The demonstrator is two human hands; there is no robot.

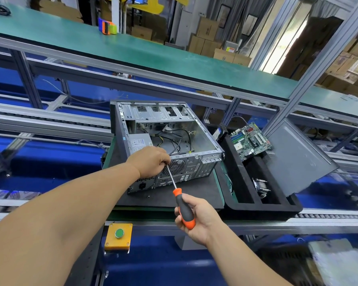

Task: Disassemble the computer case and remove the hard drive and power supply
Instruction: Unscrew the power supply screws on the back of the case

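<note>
Lying on its side on the dark mat, the computer case (pixel 170 139) keeps its power supply (pixel 137 142) in the near-left corner. Left hand (pixel 151 161) pinches the screwdriver (pixel 179 200) shaft; right hand (pixel 194 215) wraps its handle. A slipped tip could round the screw.

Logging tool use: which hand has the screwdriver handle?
The right hand grips the orange-and-grey handle of the screwdriver. The left hand is at the other end, fingers curled by the shaft's tip at the rear of the case.
</note>
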